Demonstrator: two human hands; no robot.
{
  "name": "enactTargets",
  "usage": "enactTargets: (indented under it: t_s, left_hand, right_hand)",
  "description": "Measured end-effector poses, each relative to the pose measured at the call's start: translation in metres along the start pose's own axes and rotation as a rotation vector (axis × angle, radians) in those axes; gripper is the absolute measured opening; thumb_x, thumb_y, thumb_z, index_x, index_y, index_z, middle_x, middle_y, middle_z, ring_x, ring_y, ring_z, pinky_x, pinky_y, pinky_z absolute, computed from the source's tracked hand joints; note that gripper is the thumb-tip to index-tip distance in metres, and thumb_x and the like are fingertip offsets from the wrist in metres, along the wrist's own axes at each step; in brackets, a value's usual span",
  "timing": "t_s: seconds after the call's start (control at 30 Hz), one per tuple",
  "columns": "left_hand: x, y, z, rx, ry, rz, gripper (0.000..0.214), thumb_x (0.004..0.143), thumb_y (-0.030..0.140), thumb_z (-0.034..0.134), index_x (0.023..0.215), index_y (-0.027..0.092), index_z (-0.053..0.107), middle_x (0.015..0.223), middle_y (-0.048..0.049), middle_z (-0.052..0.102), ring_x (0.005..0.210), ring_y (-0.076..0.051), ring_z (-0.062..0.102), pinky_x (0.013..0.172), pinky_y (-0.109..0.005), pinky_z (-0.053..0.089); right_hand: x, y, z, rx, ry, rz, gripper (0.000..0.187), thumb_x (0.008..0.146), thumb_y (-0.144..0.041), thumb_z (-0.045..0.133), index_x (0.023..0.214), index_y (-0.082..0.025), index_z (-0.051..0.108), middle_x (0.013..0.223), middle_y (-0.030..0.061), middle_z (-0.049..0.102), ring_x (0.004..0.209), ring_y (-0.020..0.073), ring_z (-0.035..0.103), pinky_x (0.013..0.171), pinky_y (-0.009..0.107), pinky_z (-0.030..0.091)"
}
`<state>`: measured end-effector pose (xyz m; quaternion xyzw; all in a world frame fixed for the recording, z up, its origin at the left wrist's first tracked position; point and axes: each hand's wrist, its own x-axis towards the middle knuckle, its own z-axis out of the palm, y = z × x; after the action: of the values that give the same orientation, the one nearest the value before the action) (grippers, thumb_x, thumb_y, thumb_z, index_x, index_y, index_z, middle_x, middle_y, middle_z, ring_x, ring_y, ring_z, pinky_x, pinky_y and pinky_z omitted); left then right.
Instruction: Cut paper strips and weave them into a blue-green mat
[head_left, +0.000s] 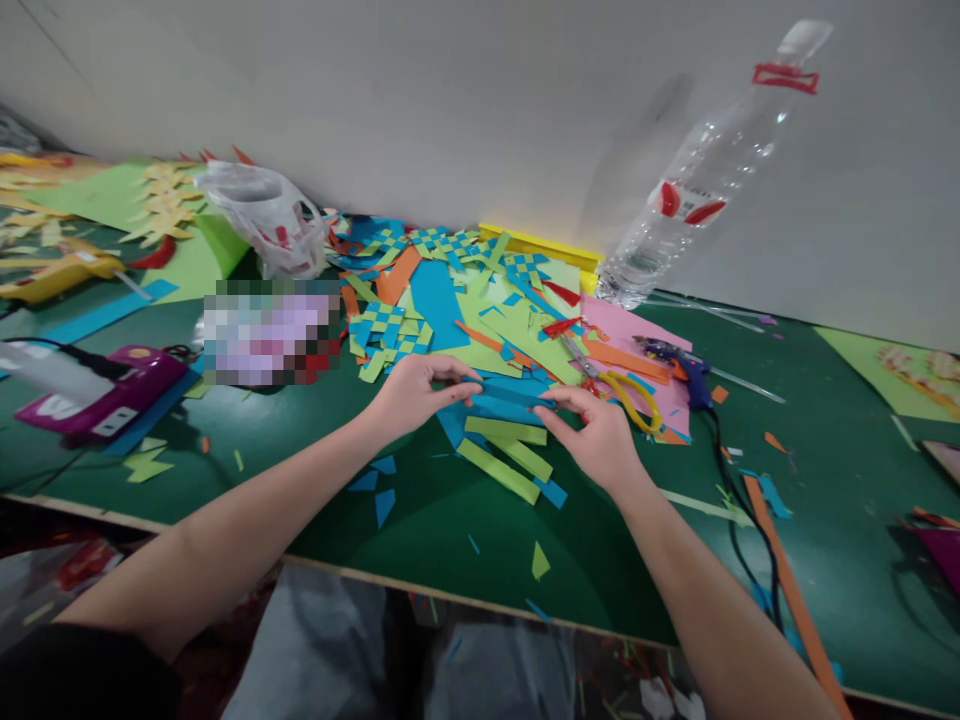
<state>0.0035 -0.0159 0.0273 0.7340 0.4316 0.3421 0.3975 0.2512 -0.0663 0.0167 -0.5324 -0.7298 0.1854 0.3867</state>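
My left hand [416, 393] and my right hand [596, 432] hold the two ends of a blue paper strip [510, 392] just above the green table [420, 520]. Both hands pinch it with closed fingers. Under the strip lie more blue strips and three light green strips [506, 450]. Behind them a heap of cut paper [450, 300] holds several blue-and-green woven squares [382, 330].
Yellow-handled scissors [626, 390] lie right of my right hand on pink paper [622, 335]. A blue glue gun [694, 375] with a black cable, a clear plastic bottle [694, 190], a white plastic bag [262, 215], a purple glue gun [112, 385] and a long orange strip [795, 600] are around.
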Motion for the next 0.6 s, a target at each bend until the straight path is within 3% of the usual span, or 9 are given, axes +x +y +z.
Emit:
enactTargets:
  t_s: [0.6]
  left_hand:
    - [0.0015,-0.0011,0.0011,0.013,0.014,-0.047,0.027,0.079,0.041,0.067,0.089,0.016,0.071,0.065,-0.002,0.071,0.064,-0.016,0.068,0.067,-0.027,0.054]
  right_hand:
    - [-0.0019,-0.0011,0.0005,0.211,-0.058,0.168,0.021,0.079,-0.04,0.069,0.087,-0.021,0.069,0.085,0.0053,0.075,0.076,0.0214,0.072,0.075,0.036,0.058]
